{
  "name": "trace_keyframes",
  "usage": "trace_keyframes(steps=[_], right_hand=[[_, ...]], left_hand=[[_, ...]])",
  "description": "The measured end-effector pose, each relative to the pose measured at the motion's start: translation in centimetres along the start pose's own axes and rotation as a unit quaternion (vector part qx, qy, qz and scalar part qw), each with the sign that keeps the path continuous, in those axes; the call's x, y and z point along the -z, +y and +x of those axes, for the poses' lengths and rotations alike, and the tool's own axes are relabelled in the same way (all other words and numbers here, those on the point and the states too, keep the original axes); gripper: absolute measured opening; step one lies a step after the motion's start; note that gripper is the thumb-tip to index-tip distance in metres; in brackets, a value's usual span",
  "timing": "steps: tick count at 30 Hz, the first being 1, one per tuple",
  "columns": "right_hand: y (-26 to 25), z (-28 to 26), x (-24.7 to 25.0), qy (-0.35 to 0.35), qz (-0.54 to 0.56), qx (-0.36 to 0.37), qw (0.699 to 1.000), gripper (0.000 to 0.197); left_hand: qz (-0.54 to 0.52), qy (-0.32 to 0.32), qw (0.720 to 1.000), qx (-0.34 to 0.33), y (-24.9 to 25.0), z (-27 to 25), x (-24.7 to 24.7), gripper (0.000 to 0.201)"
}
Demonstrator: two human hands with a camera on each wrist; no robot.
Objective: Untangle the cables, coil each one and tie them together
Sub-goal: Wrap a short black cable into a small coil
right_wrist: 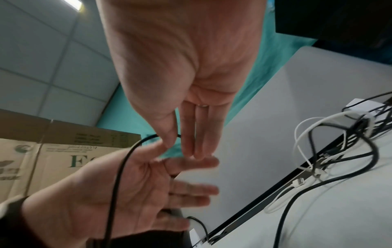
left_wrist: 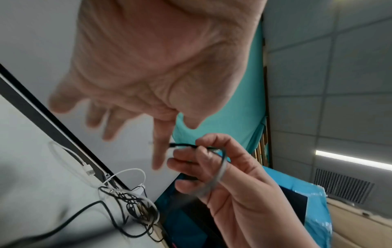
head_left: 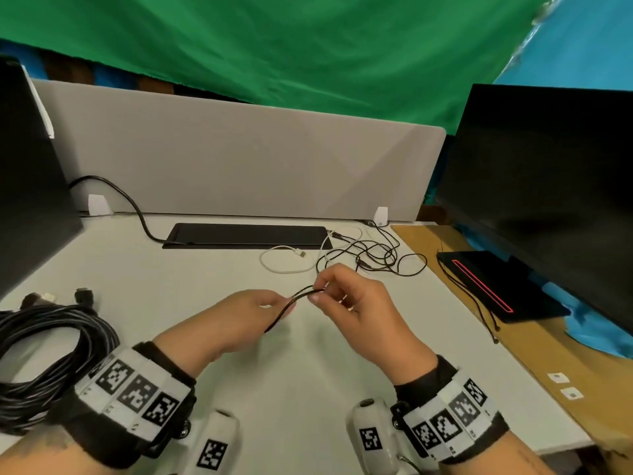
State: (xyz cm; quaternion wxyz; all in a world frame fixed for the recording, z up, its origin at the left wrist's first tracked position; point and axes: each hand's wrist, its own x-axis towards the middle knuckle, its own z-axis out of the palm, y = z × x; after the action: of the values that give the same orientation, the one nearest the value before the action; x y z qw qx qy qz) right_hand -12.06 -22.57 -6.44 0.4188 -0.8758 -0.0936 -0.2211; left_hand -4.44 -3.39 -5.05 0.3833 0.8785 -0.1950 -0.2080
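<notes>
pinching a thin black cable (head_left: 297, 296) w/ right hand (head_left: 356, 303), left hand (head_left: 246, 317) loose-fingered under it; big coil (head_left: 51, 351) done, tangle (head_left: 373, 255) & tying left.

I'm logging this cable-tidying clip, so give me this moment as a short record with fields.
in hand: thin black cable, a doubled loop held above the desk
right hand: pinches the loop
left hand: fingers straight, cable across the palm
still tangled: black and white cables, far right of desk
already coiled: thick black cable bundle, left edge
tied together: not yet
</notes>
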Motion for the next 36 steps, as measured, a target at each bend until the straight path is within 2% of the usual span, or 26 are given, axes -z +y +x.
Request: trace_keyframes(steps=[1, 3, 5, 7, 8, 10, 12, 15, 17, 19, 21, 22, 23, 25, 27, 30, 32, 34, 36], right_hand=[[-0.4, -0.1, -0.3, -0.016, 0.002, 0.009, 1.000, 0.008], [-1.0, -0.2, -0.9, -0.038, 0.013, 0.026, 0.999, 0.014], [-1.6, -0.4, -1.5, -0.046, 0.044, 0.028, 0.998, 0.023], [-2.4, -0.7, -2.2, -0.052, 0.088, 0.029, 0.994, 0.030], [-2.7, -0.8, -2.5, -0.052, 0.111, 0.027, 0.992, 0.031], [-3.4, -0.9, -3.2, -0.041, 0.156, 0.018, 0.987, 0.025], [-4.0, -0.9, -3.8, -0.016, 0.202, -0.005, 0.979, 0.018], [-4.9, -0.9, -4.0, 0.010, 0.292, -0.048, 0.955, 0.019], [-5.1, -1.1, -3.6, -0.003, 0.274, -0.070, 0.959, 0.020], [-4.9, -1.3, -3.1, -0.025, 0.238, -0.084, 0.967, 0.013], [-4.9, -1.6, -2.6, -0.048, 0.208, -0.085, 0.973, 0.027], [-5.0, -1.7, -2.4, -0.057, 0.195, -0.088, 0.975, 0.035], [-5.3, -1.8, -2.3, -0.061, 0.184, -0.091, 0.977, 0.039], [-5.8, -1.8, -1.9, -0.052, 0.161, -0.084, 0.982, 0.044], [-6.0, -1.3, -1.4, -0.026, 0.157, -0.080, 0.984, 0.049], [-6.1, -0.5, -0.2, -0.006, 0.129, -0.090, 0.987, 0.058], [-6.1, -0.1, 0.5, -0.004, 0.089, -0.091, 0.992, 0.062], [-6.0, 0.2, 1.0, 0.005, 0.069, -0.101, 0.993, 0.064], [-6.0, 0.3, 1.3, 0.004, 0.086, -0.122, 0.989, 0.057]], left_hand=[[0.001, 0.006, 1.000, -0.012, 0.2, 0.0, 0.2, 0.042], [-0.061, -0.007, 0.998, -0.031, 0.6, -0.1, 0.7, 0.054], [-0.144, -0.057, 0.987, -0.042, 0.6, -0.2, 1.0, 0.073], [-0.204, -0.123, 0.971, -0.039, 0.1, -0.3, 1.0, 0.081], [-0.235, -0.149, 0.960, -0.038, -0.1, -0.3, 0.8, 0.079], [-0.314, -0.176, 0.932, -0.047, -0.1, -0.4, 0.5, 0.061], [-0.372, -0.163, 0.911, -0.073, 0.4, -0.6, 0.5, 0.047], [-0.432, -0.121, 0.887, -0.114, 1.0, -0.9, 1.2, 0.053], [-0.504, -0.109, 0.846, -0.131, 1.4, -1.1, 1.8, 0.057], [-0.612, -0.105, 0.772, -0.139, 1.8, -1.2, 2.7, 0.057], [-0.689, -0.108, 0.702, -0.146, 2.0, -1.5, 4.1, 0.052], [-0.703, -0.120, 0.684, -0.150, 1.9, -1.8, 4.9, 0.052], [-0.701, -0.137, 0.682, -0.157, 1.8, -2.1, 5.6, 0.054], [-0.661, -0.165, 0.709, -0.179, 1.5, -2.5, 6.6, 0.057], [-0.586, -0.203, 0.758, -0.202, 1.6, -3.0, 6.8, 0.061], [-0.420, -0.268, 0.840, -0.215, 2.2, -3.8, 6.0, 0.068], [-0.286, -0.293, 0.885, -0.221, 2.1, -4.2, 5.4, 0.076], [-0.156, -0.281, 0.922, -0.216, 1.8, -4.2, 4.7, 0.078], [-0.065, -0.247, 0.950, -0.179, 1.5, -3.9, 3.9, 0.075]])
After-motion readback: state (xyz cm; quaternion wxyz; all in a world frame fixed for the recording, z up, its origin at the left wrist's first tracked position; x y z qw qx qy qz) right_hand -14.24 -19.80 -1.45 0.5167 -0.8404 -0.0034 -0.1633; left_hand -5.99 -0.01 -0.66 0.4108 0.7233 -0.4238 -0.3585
